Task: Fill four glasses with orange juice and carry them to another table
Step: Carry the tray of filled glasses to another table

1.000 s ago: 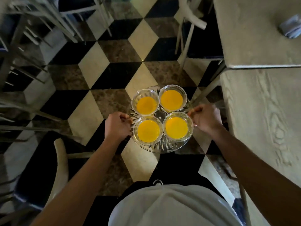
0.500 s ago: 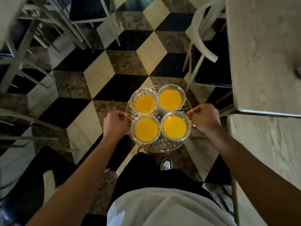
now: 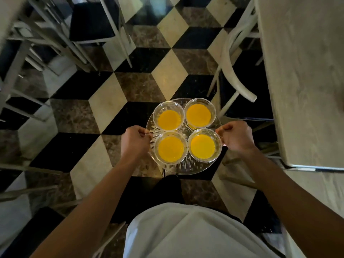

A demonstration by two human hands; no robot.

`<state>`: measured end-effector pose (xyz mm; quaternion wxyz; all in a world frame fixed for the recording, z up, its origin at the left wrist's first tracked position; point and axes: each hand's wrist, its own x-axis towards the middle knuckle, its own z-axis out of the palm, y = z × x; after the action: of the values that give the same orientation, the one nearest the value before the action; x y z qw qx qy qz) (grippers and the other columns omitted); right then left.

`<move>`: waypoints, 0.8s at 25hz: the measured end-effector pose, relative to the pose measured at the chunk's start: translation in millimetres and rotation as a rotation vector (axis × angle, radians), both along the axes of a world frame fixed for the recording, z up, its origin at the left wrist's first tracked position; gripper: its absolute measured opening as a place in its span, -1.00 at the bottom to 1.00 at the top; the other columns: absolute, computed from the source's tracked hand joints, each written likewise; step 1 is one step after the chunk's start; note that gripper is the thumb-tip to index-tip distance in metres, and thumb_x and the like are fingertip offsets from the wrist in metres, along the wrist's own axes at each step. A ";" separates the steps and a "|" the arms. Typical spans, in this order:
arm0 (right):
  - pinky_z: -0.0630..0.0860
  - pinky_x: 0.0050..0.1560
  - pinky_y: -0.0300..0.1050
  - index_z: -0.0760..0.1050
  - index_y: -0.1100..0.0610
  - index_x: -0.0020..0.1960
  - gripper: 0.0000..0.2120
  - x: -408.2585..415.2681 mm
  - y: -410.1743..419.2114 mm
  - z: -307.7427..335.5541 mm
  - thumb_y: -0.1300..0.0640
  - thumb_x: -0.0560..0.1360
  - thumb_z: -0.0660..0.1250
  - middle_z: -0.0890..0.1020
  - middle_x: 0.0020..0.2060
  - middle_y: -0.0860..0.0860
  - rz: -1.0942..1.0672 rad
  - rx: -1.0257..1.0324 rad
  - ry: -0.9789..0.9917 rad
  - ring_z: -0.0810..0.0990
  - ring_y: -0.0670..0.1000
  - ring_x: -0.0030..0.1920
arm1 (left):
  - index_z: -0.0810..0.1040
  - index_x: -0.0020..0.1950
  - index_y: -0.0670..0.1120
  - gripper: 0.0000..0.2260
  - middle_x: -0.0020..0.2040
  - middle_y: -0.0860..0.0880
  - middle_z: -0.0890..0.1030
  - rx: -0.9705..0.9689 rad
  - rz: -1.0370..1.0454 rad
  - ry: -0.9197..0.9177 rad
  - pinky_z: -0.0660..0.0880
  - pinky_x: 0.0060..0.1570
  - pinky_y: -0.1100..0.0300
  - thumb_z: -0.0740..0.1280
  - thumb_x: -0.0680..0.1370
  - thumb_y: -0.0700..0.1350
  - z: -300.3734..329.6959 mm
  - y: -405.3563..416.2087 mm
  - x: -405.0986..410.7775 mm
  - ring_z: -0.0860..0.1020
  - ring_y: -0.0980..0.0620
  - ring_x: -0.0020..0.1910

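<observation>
A round cut-glass tray (image 3: pixel 188 167) hangs in the air above the checkered floor, level in front of my body. Several glasses of orange juice stand on it in a square: far left (image 3: pixel 168 116), far right (image 3: pixel 200 112), near left (image 3: pixel 170 147), near right (image 3: pixel 204 145). My left hand (image 3: pixel 135 142) grips the tray's left rim with curled fingers. My right hand (image 3: pixel 236 136) grips the right rim the same way.
A pale wooden table (image 3: pixel 305 75) runs along the right side, with a white chair (image 3: pixel 236 58) tucked beside it. More chairs and table legs (image 3: pixel 55 40) crowd the left. The black, cream and brown tiled floor (image 3: pixel 115 94) lies open ahead between them.
I have walked forward along the aisle with the tray held in both hands. The right-hand table and its chair have slid nearer and lower in view. My grip is unchanged.
</observation>
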<state>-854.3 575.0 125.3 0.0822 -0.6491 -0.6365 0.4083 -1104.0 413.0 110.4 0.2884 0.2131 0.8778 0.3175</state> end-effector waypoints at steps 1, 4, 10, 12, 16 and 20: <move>0.60 -0.43 -0.34 0.72 0.08 -0.20 -0.84 -10.6 9.3 -0.6 0.26 0.50 0.43 0.69 -0.41 -0.13 -0.007 0.000 -0.002 0.67 -0.17 -0.43 | 0.59 -0.23 0.02 -0.81 -0.27 0.00 0.67 -0.005 -0.007 0.007 0.70 -0.09 -0.10 0.50 0.54 -0.17 1.2 12.2 -11.8 0.71 -0.04 -0.25; 0.48 -0.48 -0.43 0.72 0.07 -0.18 -0.87 -39.5 33.8 -1.6 0.21 0.51 0.44 0.69 -0.38 -0.15 -0.013 0.001 -0.022 0.67 -0.21 -0.39 | 0.58 -0.25 0.03 -0.78 -0.28 0.00 0.66 -0.015 -0.047 0.026 0.70 -0.08 -0.09 0.49 0.55 -0.18 4.5 42.9 -42.5 0.69 -0.04 -0.22; 0.59 -0.33 -0.34 0.72 0.07 -0.14 -0.90 -91.1 85.8 -5.3 0.20 0.51 0.45 0.69 -0.32 -0.16 -0.015 0.015 -0.032 0.67 -0.20 -0.30 | 0.56 -0.23 0.06 -0.76 -0.25 -0.03 0.66 -0.012 -0.071 0.024 0.70 -0.11 -0.13 0.48 0.56 -0.20 0.1 102.8 -104.6 0.70 -0.09 -0.23; 0.60 -0.34 -0.33 0.72 0.08 -0.13 -0.90 -105.0 104.2 -6.7 0.20 0.51 0.45 0.70 -0.32 -0.15 -0.015 0.016 -0.023 0.68 -0.20 -0.33 | 0.57 -0.19 0.03 -0.80 -0.25 -0.06 0.66 0.003 -0.066 -0.008 0.71 -0.15 -0.15 0.48 0.56 -0.20 -3.3 120.2 -120.9 0.71 -0.11 -0.27; 0.65 -0.32 -0.25 0.72 0.08 -0.16 -0.88 -137.0 152.1 -15.2 0.23 0.50 0.46 0.72 -0.33 -0.11 -0.026 0.020 -0.018 0.70 -0.16 -0.35 | 0.60 -0.17 0.02 -0.84 -0.25 -0.05 0.66 -0.017 -0.054 -0.017 0.71 -0.15 -0.16 0.49 0.56 -0.17 -10.0 164.4 -152.4 0.71 -0.11 -0.25; 0.71 -0.18 -0.07 0.71 0.09 -0.18 -0.87 -168.0 203.9 -23.4 0.25 0.50 0.45 0.72 -0.31 -0.08 0.000 0.027 -0.012 0.71 -0.09 -0.28 | 0.61 -0.13 -0.05 -0.90 -0.24 -0.07 0.68 -0.029 -0.025 -0.003 0.71 -0.16 -0.13 0.49 0.56 -0.16 -11.4 212.3 -177.2 0.72 -0.09 -0.29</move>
<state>-1022.3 778.9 101.9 0.0873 -0.6502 -0.6426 0.3958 -1281.2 625.3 99.0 0.2966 0.2194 0.8792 0.3015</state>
